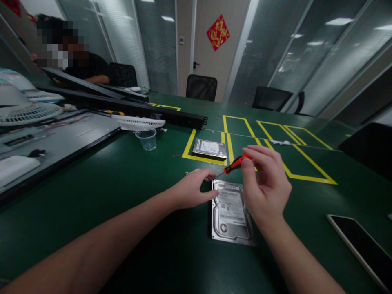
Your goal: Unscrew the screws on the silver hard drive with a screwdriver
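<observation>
A silver hard drive [232, 214] with a white label lies flat on the green table before me. My left hand [194, 188] is at its far left corner, thumb on the drive's left edge and curled fingers by the corner, steadying it. My right hand [267, 183] grips an orange-and-black screwdriver [234, 163] by the handle's end. The screwdriver slants down to the left, its thin shaft reaching the same corner, close to my left fingertips. Whether a screw sits under the tip is too small to tell.
Beyond, a second hard drive [209, 148] lies within yellow tape [187, 151]. A clear plastic cup [147, 139], white basket [137, 122] and long black bar [177, 118] are left of it. A phone [361, 249] lies right. A person [88, 67] sits at far left.
</observation>
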`<state>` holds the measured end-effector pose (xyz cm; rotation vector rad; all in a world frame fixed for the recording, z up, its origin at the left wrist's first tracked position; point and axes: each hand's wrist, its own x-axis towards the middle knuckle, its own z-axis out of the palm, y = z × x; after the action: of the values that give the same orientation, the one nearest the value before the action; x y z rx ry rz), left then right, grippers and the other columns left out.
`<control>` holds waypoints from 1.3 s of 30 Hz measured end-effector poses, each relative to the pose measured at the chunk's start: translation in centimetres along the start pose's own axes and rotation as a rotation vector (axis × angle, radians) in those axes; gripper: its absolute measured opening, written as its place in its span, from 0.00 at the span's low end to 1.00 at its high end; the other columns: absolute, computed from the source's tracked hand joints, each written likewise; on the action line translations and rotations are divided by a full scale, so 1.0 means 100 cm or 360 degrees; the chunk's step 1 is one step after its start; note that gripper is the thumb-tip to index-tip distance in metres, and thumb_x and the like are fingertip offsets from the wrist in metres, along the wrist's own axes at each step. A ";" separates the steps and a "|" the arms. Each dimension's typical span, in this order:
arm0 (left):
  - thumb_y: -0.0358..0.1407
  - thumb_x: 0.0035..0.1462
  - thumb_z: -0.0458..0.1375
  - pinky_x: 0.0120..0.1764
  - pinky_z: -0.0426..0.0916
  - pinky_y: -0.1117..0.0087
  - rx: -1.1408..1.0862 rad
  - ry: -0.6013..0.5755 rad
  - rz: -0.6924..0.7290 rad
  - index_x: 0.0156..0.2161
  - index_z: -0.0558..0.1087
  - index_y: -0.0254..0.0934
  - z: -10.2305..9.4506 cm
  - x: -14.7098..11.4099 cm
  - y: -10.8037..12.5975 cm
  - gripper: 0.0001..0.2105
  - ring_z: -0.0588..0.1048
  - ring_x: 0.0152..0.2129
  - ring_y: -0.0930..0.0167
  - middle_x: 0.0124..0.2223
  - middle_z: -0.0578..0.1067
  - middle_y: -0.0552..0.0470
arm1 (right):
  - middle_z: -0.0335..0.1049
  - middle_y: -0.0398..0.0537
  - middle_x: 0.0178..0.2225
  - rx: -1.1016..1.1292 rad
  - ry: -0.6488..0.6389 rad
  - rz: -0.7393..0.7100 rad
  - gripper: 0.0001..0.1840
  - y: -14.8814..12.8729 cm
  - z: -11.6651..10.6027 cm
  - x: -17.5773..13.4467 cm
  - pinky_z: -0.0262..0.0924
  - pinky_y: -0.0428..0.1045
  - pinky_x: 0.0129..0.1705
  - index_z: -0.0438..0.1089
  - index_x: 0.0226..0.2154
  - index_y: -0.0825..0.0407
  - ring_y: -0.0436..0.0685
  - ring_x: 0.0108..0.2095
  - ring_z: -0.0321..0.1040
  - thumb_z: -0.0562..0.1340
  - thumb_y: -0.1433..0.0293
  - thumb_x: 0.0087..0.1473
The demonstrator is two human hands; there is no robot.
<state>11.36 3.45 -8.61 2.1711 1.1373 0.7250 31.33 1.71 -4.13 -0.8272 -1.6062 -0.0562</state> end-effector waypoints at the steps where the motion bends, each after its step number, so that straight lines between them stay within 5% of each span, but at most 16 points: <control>1: 0.42 0.60 0.68 0.53 0.73 0.53 -0.0002 0.0001 0.0002 0.55 0.73 0.37 0.000 0.000 0.000 0.21 0.77 0.50 0.57 0.51 0.79 0.42 | 0.76 0.54 0.51 0.0008 -0.0014 0.0004 0.14 0.000 -0.001 0.000 0.73 0.62 0.52 0.79 0.50 0.47 0.64 0.53 0.74 0.64 0.73 0.64; 5: 0.43 0.60 0.67 0.53 0.72 0.54 -0.0010 -0.0005 -0.0003 0.55 0.73 0.38 0.000 0.000 0.000 0.21 0.77 0.50 0.57 0.51 0.79 0.43 | 0.74 0.54 0.57 0.0128 -0.0072 0.0067 0.18 0.001 -0.002 -0.003 0.72 0.68 0.57 0.77 0.55 0.45 0.66 0.57 0.73 0.62 0.74 0.65; 16: 0.41 0.60 0.67 0.53 0.72 0.52 -0.0018 -0.0018 -0.0001 0.55 0.73 0.36 0.000 0.000 0.000 0.21 0.76 0.50 0.57 0.52 0.79 0.42 | 0.75 0.53 0.49 -0.0024 0.0018 -0.0011 0.15 0.002 0.002 0.000 0.73 0.57 0.43 0.78 0.49 0.48 0.62 0.48 0.74 0.69 0.75 0.59; 24: 0.42 0.60 0.67 0.53 0.72 0.53 -0.0019 -0.0027 -0.0012 0.56 0.73 0.36 -0.001 0.000 0.001 0.21 0.77 0.50 0.57 0.52 0.79 0.43 | 0.72 0.55 0.56 0.0191 -0.0099 0.0119 0.17 0.002 -0.001 -0.005 0.74 0.65 0.53 0.75 0.55 0.47 0.66 0.56 0.73 0.62 0.74 0.65; 39: 0.42 0.60 0.67 0.53 0.72 0.53 -0.0012 -0.0017 -0.0011 0.56 0.73 0.35 0.000 0.001 0.000 0.22 0.77 0.50 0.58 0.52 0.78 0.42 | 0.75 0.53 0.50 -0.0004 -0.0027 -0.0013 0.16 0.003 0.000 0.000 0.73 0.60 0.47 0.77 0.51 0.47 0.63 0.50 0.74 0.68 0.73 0.61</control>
<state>11.33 3.53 -8.60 2.1611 1.1340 0.7125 31.46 1.89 -4.26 -0.8249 -1.6259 -0.0574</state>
